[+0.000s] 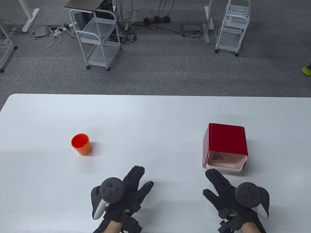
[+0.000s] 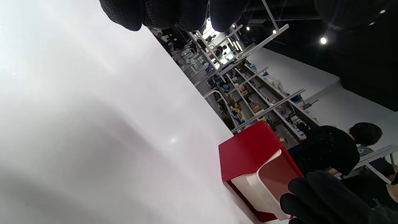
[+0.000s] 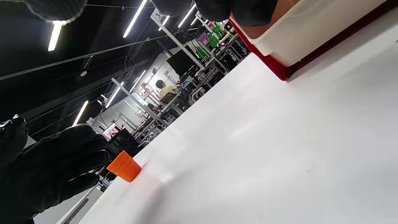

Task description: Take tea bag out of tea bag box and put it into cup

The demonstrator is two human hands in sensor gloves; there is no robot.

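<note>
A red tea bag box (image 1: 227,140) with a white tilt-out bin at its front stands on the right of the white table (image 1: 155,116). A dark tea bag (image 1: 217,156) shows through the bin's clear top. An orange cup (image 1: 82,144) stands upright at the left. My right hand (image 1: 220,188) lies open and empty, its fingertips just short of the bin's front lip. My left hand (image 1: 136,182) rests open and empty near the front middle. The box also shows in the left wrist view (image 2: 248,152) and the right wrist view (image 3: 298,34). The cup shows in the right wrist view (image 3: 124,166).
The table's far edge (image 1: 155,95) borders grey carpet, with white wire carts (image 1: 98,36) and cables behind it. The box and the cup are the only things standing on the table.
</note>
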